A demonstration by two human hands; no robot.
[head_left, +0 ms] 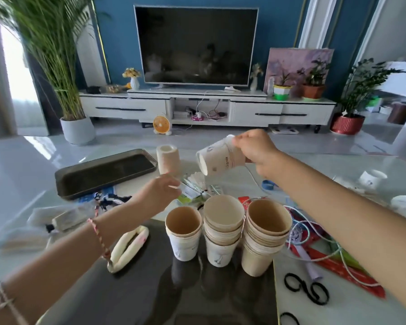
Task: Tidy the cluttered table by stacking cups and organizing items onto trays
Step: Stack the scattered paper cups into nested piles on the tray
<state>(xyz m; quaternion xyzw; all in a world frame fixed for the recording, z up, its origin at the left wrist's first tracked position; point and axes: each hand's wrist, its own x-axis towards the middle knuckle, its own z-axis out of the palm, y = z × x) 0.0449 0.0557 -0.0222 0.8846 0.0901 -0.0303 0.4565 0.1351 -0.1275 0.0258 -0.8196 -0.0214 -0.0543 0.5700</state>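
1. My view shows the right hand [256, 153] wrapped round a paper cup [217, 160]. The cup is tipped on its side with the mouth facing left, and it is held in the air just beyond the three cup stacks [222, 228]
2. The left hand [157, 195] has its fingertips at a green-and-white packet [190, 192] in the middle of the table. Blur keeps me from telling whether it pinches the packet or only touches it
3. The stacks stand close together on a dark glossy surface [131, 289] at the near edge. The right stack is the tallest, and a cup set down crooked could knock it into the middle stack and bring the row down
4. The held cup is gripped near its base, so squeezing could crush the thin wall and stop it nesting cleanly
5. Loose cords [314, 233] trail just right of the stacks, under the right forearm – a snag as the arm comes back could drag them into the cups
6. The two arms work close to each other, and a bump could jog either load
7. An upturned cup [168, 160] stands far centre beside the dark tray [106, 172] at far left, so a careless reach could tip it
8. Writing – the held cup has sideways lettering that seems to begin "MU", with the rest too smeared to read. The small prints on the lowest stacked cups and the text on the packet are not legible
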